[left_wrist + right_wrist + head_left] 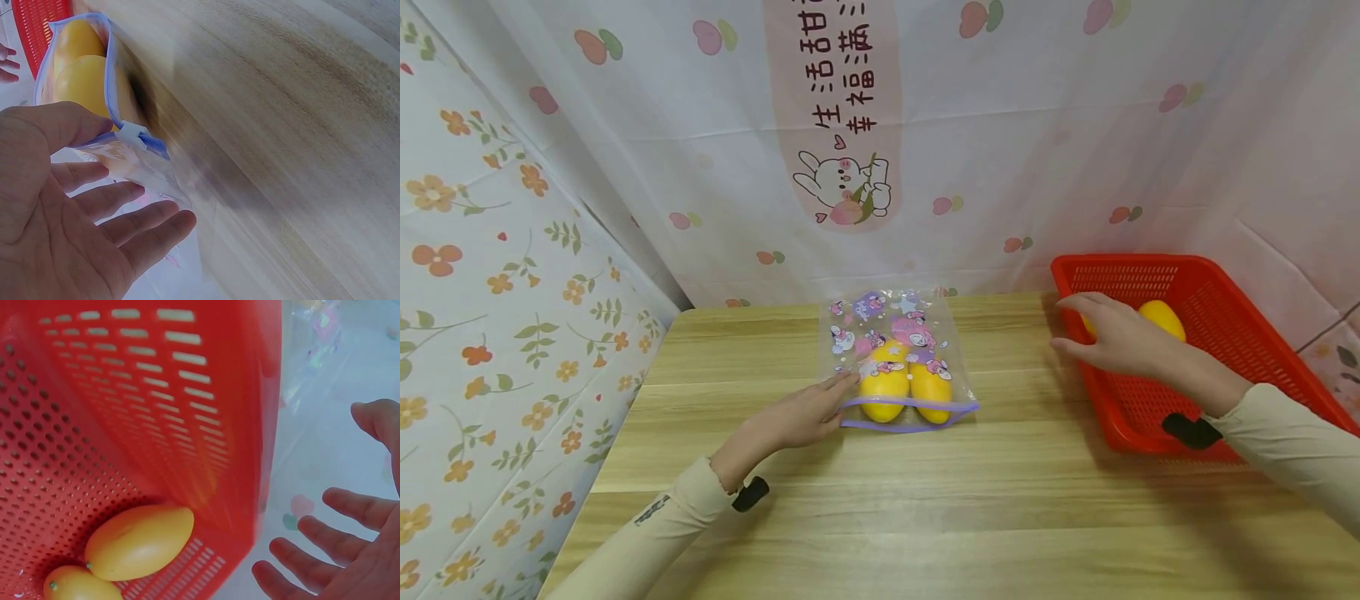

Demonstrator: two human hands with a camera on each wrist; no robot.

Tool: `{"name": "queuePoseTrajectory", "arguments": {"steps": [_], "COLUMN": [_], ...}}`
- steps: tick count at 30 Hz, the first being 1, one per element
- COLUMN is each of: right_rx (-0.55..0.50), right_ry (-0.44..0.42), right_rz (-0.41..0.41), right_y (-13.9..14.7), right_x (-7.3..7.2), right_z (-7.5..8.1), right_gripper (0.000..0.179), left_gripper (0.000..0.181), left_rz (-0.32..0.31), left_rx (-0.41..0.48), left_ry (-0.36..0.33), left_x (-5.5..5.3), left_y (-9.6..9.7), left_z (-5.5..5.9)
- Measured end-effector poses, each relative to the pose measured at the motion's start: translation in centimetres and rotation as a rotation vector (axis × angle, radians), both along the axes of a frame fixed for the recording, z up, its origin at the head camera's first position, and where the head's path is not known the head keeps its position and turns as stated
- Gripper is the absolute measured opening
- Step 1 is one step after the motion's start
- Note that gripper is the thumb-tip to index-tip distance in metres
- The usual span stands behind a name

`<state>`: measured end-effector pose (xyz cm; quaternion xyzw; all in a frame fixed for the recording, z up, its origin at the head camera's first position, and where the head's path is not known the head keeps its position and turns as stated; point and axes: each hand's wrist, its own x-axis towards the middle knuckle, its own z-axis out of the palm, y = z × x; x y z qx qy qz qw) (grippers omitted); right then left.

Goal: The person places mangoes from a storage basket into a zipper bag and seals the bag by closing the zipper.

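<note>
Left hand: the left hand (801,417) lies flat on the wooden table (1000,517), fingers straight and spread; it grips nothing, its fingertips touching the left edge of the zip bag (898,362) by the mouth.
Zip bag: a clear printed bag with a purple zip strip, lying flat mid-table just right of the left hand, open end toward the person.
Fruit in bag: two yellow mangoes (906,387) lie side by side inside, just behind the zip strip.
Right hand: the right hand (1116,337) hovers over the near-left part of the red basket (1225,333), fingers loosely extended and holding nothing.
Loose fruit: one mango in the basket (1163,318) shows just beyond the right hand.
Hidden: the head view lets the right hand cover a second fruit; whether the palm touches the fruit or the rim cannot be told.
Left wrist view: it shows the white slider (132,135) on the zip, close beside the thumb, though blurred.
Right wrist view: it shows two mangoes in the basket corner and the palm clear of them.
</note>
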<state>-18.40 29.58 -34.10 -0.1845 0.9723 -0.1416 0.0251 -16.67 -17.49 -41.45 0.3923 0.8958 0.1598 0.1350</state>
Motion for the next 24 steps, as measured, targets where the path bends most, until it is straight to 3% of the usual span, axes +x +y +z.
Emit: {"name": "queuePoseTrajectory", "arguments": {"steps": [10, 24], "right_rx": [0.006, 0.030], "right_ry": [0.020, -0.027], "right_rz": [-0.059, -0.091], "right_y": [1.8, 4.9], "right_x": [-1.0, -2.4], "right_z": [0.2, 0.0], "right_gripper": [0.068, 0.075], "left_gripper": [0.064, 0.065], "left_rz": [0.011, 0.010], "left_rx": [-0.009, -0.009], "left_ry": [-0.008, -0.012], "left_x": [-0.1, -0.1], "left_y": [0.1, 0.0], "left_z": [0.1, -0.1]}}
